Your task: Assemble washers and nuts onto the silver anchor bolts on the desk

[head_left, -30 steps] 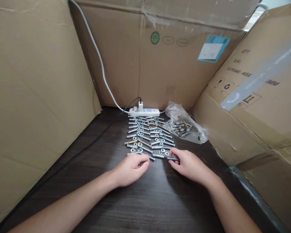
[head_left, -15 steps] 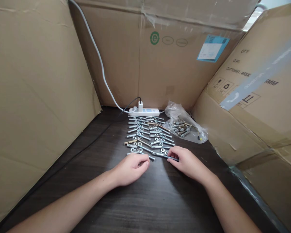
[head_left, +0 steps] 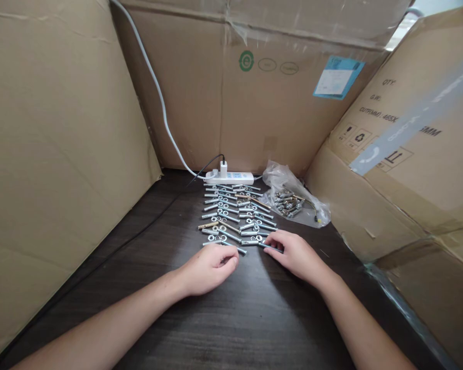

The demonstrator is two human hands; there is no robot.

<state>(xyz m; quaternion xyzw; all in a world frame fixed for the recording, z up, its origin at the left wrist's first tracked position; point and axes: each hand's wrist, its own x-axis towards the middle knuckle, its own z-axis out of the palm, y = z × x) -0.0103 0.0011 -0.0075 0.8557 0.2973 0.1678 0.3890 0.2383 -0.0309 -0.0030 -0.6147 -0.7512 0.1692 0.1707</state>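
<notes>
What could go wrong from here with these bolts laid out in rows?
The right hand grips a bolt close to a metal sleeve and a small ring; a slip might knock them out of line. The left hand lies close beside the left column's nearest bolt, so shifting it could nudge that row. The farthest bolts sit near the power strip, so pushing the rows back might crowd or catch it.

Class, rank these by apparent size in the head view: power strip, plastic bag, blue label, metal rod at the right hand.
1. Plastic bag
2. Blue label
3. Power strip
4. Metal rod, partly covered by the right hand
</notes>
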